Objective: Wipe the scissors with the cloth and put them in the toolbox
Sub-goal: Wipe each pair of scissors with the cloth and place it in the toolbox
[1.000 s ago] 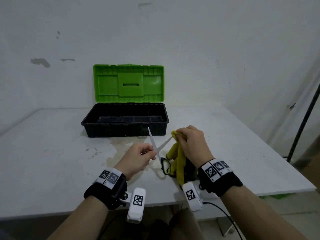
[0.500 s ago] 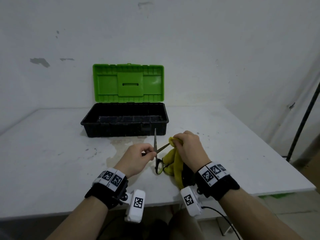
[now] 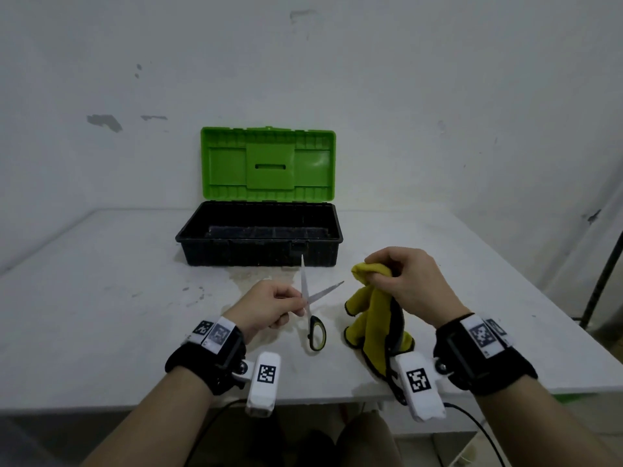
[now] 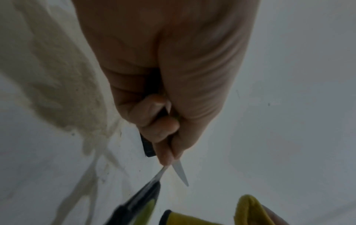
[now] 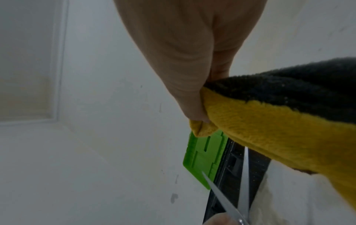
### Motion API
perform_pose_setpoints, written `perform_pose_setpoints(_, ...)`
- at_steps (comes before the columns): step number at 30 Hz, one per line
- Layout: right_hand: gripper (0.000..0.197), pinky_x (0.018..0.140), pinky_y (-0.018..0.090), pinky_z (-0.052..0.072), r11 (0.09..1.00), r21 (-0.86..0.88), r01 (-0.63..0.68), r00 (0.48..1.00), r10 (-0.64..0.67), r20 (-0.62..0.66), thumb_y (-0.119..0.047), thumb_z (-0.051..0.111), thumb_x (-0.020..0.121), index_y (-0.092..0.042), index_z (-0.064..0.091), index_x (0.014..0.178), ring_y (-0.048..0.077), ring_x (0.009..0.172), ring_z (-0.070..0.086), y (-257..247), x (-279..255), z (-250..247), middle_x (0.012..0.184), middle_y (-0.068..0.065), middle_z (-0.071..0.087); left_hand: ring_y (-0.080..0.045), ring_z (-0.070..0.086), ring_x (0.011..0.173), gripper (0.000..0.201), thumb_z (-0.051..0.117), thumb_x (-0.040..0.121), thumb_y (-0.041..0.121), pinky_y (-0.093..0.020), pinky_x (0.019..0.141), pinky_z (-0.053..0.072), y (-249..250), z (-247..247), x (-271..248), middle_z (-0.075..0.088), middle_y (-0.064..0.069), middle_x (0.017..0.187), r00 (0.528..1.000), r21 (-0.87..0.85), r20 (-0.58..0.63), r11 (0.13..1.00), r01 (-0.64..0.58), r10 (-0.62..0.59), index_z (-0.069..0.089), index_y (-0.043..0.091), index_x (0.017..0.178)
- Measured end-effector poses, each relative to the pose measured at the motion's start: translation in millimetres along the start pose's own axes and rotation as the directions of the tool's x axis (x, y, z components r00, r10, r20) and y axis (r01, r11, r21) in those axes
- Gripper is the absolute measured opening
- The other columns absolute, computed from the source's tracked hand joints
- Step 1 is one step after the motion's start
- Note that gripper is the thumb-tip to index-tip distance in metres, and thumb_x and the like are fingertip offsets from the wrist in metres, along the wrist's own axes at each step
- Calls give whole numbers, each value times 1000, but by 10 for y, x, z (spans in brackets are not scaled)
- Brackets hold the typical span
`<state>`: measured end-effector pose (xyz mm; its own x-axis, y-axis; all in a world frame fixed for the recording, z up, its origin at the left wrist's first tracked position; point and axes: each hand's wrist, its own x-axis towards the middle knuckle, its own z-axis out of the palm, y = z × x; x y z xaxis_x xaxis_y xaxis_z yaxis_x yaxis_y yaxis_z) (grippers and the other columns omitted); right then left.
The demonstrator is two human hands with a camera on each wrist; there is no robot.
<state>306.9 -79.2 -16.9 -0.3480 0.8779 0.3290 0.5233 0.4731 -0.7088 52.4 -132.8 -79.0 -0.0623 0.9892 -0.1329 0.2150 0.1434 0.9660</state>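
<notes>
My left hand (image 3: pixel 269 306) pinches the scissors (image 3: pixel 312 308) near their pivot, blades spread apart and pointing up and away, with one black-and-green handle loop hanging below. In the left wrist view my left hand (image 4: pixel 165 137) curls round a handle of the scissors (image 4: pixel 180 172). My right hand (image 3: pixel 404 284) grips the yellow cloth (image 3: pixel 374 318) by its bunched top, and the rest hangs down to the table, a little right of the blade tips and apart from them. The right wrist view shows the cloth (image 5: pixel 269 134) and both blades of the scissors (image 5: pixel 244 175). The toolbox (image 3: pixel 259 254) stands open behind.
The toolbox's green lid (image 3: pixel 268 163) stands upright against the wall, and its black tray looks bare inside. A yellowish stain (image 3: pixel 249 278) marks the white table (image 3: pixel 101 298) just in front of the box. A dark pole (image 3: pixel 603 271) stands off the table's right edge.
My right hand has pulled the cloth off the blade and moved right, leaving a gap. The scissors stay in my left hand with the blades still spread.
</notes>
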Motion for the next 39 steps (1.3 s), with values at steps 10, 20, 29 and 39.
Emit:
perform_pose_setpoints(10, 16, 75, 33, 53, 839, -276, 469, 873, -392, 291, -28, 65, 89, -19, 74, 97, 14, 82, 61, -222, -64, 578, 90, -3, 66, -9, 32, 42, 12, 60, 94, 6, -18, 40, 23, 69, 9, -48, 53, -2, 63, 981, 6, 191, 1000, -15, 13, 72, 1, 94)
perform_pose_setpoints(20, 9, 72, 32, 49, 928, -288, 237, 968, -251, -13, -18, 65, 87, -17, 74, 91, 19, 77, 59, -179, 113, 699, 84, 1, 64, -11, 33, 43, 11, 68, 91, 11, -22, 42, 23, 50, 22, -79, 54, -4, 63, 973, 40, 221, 997, -73, 63, 69, 8, 80)
perform_pose_setpoints(29, 14, 72, 30, 48, 885, -308, 348, 931, -289, 221, -19, 61, 89, -18, 74, 95, 17, 79, 58, -259, -71, 707, 88, 1, 62, -12, 36, 46, 16, 68, 91, 15, -25, 45, 26, 76, 25, -51, 53, -2, 62, 972, 122, 200, 982, -147, 121, 67, 15, 75)
perform_pose_setpoints(39, 11, 74, 23, 45, 933, -231, 275, 962, -267, 66, -15, 65, 87, -20, 73, 94, 14, 80, 58, -203, 4, 613, 87, -1, 65, -10, 33, 43, 10, 63, 94, 9, -20, 41, 24, 49, 48, -92, 54, -3, 64, 983, 8, 170, 998, -67, 64, 70, 6, 87)
